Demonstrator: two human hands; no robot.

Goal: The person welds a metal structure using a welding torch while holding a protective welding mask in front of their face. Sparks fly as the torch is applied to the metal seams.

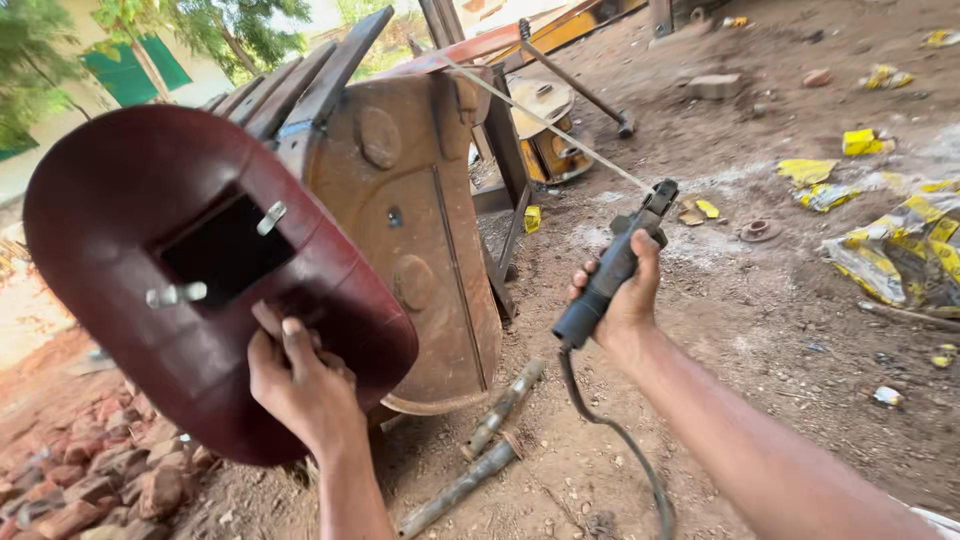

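My left hand (300, 385) grips the lower edge of a dark red hand-held welding shield (120, 230) with a dark rectangular window, raised at the left. My right hand (628, 300) is closed around the black handle of an electrode holder (610, 270). A long thin welding rod (545, 122) sticks out of its jaws toward the upper left. The rod's tip reaches the top of a rusty brown metal structure (420, 200). A black cable (620, 440) hangs from the holder's base.
Two rusty pipes (480, 450) lie on the dirt ground below the structure. Broken bricks (90, 480) are piled at the lower left. Yellow wrappers and bags (900, 250) litter the right side. A round metal part (545, 130) sits behind the structure.
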